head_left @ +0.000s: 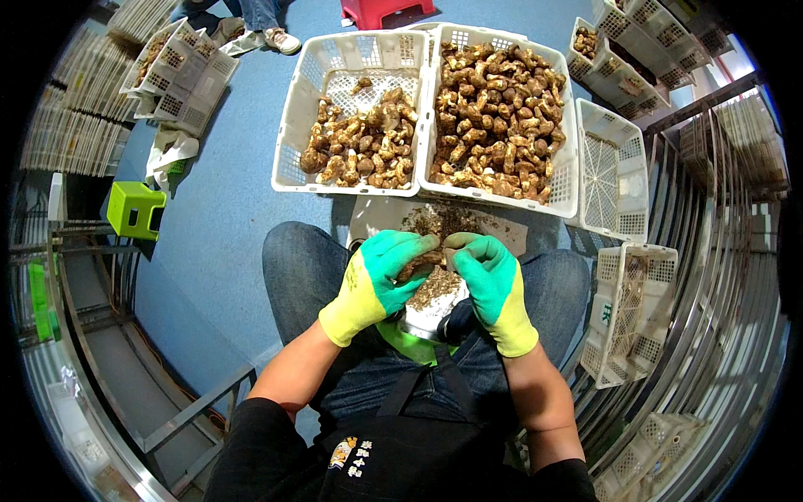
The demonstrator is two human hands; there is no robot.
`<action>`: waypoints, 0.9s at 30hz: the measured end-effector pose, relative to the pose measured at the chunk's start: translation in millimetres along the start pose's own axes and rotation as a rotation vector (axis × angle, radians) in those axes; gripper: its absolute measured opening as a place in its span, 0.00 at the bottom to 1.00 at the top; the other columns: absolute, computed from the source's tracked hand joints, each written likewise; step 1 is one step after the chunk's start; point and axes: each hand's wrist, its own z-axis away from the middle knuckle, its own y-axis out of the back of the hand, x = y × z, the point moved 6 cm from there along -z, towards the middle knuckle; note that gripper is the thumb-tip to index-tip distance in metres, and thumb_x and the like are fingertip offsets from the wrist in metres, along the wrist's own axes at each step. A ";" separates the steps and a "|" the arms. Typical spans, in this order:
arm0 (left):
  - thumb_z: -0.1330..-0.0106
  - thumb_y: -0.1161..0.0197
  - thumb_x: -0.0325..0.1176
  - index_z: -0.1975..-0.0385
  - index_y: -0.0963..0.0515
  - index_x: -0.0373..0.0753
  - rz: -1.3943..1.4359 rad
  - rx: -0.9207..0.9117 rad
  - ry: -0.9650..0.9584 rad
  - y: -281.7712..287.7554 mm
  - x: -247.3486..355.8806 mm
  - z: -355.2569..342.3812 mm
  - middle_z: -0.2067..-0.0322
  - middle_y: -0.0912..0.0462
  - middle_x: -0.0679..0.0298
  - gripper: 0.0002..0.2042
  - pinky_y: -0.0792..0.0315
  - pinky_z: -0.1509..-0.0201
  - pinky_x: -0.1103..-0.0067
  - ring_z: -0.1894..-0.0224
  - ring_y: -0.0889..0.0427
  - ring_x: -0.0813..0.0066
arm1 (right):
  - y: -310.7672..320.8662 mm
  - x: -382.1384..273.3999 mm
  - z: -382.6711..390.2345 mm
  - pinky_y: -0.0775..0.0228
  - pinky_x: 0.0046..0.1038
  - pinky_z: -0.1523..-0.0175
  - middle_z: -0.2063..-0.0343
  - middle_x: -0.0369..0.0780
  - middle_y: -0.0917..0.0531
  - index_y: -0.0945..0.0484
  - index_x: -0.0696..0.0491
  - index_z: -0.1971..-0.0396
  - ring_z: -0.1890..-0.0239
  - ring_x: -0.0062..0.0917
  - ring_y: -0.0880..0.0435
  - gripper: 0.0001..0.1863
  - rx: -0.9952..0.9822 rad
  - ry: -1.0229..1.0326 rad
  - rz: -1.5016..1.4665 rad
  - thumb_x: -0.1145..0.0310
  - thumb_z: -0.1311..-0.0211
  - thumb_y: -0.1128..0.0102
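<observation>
Both my hands wear green and yellow work gloves and meet above my lap. My left hand [376,276] is closed around a brown mushroom [421,265], its stem end pointing toward the other hand. Pinched fingers of my right hand [493,284] come up against that end; a small pale thing shows at the fingertips, too small to name. Below them, brown dirt crumbs [437,290] lie on a white surface between my knees. More dirt [443,219] covers a white board [368,219] just beyond.
Ahead stand two white plastic crates, the left crate [286,125] partly filled with mushrooms [368,138], the right crate [570,151] heaped with them. Further crates [615,213] stand at right beside metal racks [719,217]. A green stool [134,211] is at left, a red stool [381,12] at the far side, near another person's shoe [283,40].
</observation>
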 end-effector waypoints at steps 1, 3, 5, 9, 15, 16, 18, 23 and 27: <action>0.44 0.23 0.27 0.43 0.16 0.39 -0.010 0.009 -0.009 0.9 1.2 0.2 0.51 0.13 0.52 0.26 0.20 0.47 0.65 0.50 0.13 0.51 | 0.9 2.9 -0.1 0.23 0.22 0.49 0.51 0.42 0.14 0.20 0.60 0.57 0.59 0.17 0.17 0.08 0.018 -0.011 -0.111 0.72 0.29 0.35; 0.45 0.24 0.27 0.43 0.16 0.40 -0.037 0.015 -0.037 1.5 3.6 -2.0 0.51 0.13 0.53 0.26 0.20 0.47 0.64 0.51 0.13 0.52 | 3.6 11.5 -2.2 0.24 0.21 0.50 0.52 0.42 0.13 0.19 0.60 0.56 0.60 0.17 0.18 0.08 0.053 -0.029 -0.332 0.72 0.29 0.35; 0.46 0.24 0.26 0.44 0.16 0.40 -0.071 0.007 -0.068 -1.1 5.6 -2.5 0.51 0.13 0.54 0.25 0.20 0.47 0.64 0.52 0.13 0.52 | 2.7 9.9 -1.5 0.23 0.24 0.47 0.50 0.44 0.14 0.21 0.60 0.58 0.57 0.19 0.16 0.07 0.006 -0.011 -0.241 0.73 0.29 0.36; 0.46 0.24 0.26 0.45 0.16 0.41 -0.114 0.055 -0.133 -1.5 8.6 -0.4 0.53 0.12 0.56 0.25 0.21 0.49 0.63 0.53 0.13 0.53 | 2.3 6.9 -1.1 0.23 0.26 0.43 0.48 0.45 0.14 0.21 0.60 0.59 0.54 0.22 0.16 0.06 0.014 -0.049 -0.211 0.73 0.30 0.37; 0.46 0.24 0.27 0.44 0.16 0.41 -0.224 0.069 -0.209 0.4 15.9 -3.2 0.55 0.13 0.58 0.25 0.21 0.53 0.64 0.56 0.14 0.54 | 3.8 9.1 -0.2 0.24 0.25 0.44 0.47 0.44 0.15 0.20 0.61 0.62 0.55 0.21 0.16 0.06 0.011 -0.022 -0.325 0.73 0.29 0.37; 0.45 0.24 0.27 0.44 0.17 0.41 -0.238 0.071 -0.223 0.5 17.4 -4.0 0.55 0.13 0.58 0.25 0.21 0.53 0.64 0.56 0.14 0.55 | 1.0 7.9 0.8 0.23 0.24 0.45 0.47 0.44 0.15 0.20 0.61 0.62 0.55 0.20 0.16 0.06 -0.002 -0.008 -0.314 0.73 0.30 0.37; 0.45 0.24 0.27 0.43 0.17 0.41 -0.236 0.065 -0.221 -0.9 16.7 -4.6 0.55 0.13 0.58 0.25 0.22 0.52 0.64 0.55 0.14 0.55 | -1.6 3.4 2.2 0.23 0.24 0.45 0.47 0.44 0.15 0.20 0.61 0.62 0.55 0.20 0.16 0.06 0.016 0.005 -0.244 0.73 0.30 0.36; 0.44 0.25 0.27 0.41 0.18 0.41 -0.153 0.056 -0.078 -2.3 12.9 -1.9 0.54 0.13 0.57 0.26 0.22 0.51 0.63 0.54 0.15 0.54 | 2.5 -5.1 3.7 0.24 0.22 0.48 0.48 0.43 0.15 0.19 0.60 0.60 0.57 0.17 0.18 0.06 0.029 0.030 -0.086 0.73 0.30 0.35; 0.45 0.24 0.27 0.43 0.18 0.40 -0.158 0.082 -0.096 -1.7 10.7 -2.6 0.55 0.14 0.56 0.26 0.22 0.50 0.63 0.56 0.15 0.52 | 2.9 2.8 2.4 0.25 0.21 0.50 0.53 0.40 0.13 0.17 0.61 0.57 0.59 0.15 0.18 0.07 0.074 0.027 -0.240 0.73 0.30 0.35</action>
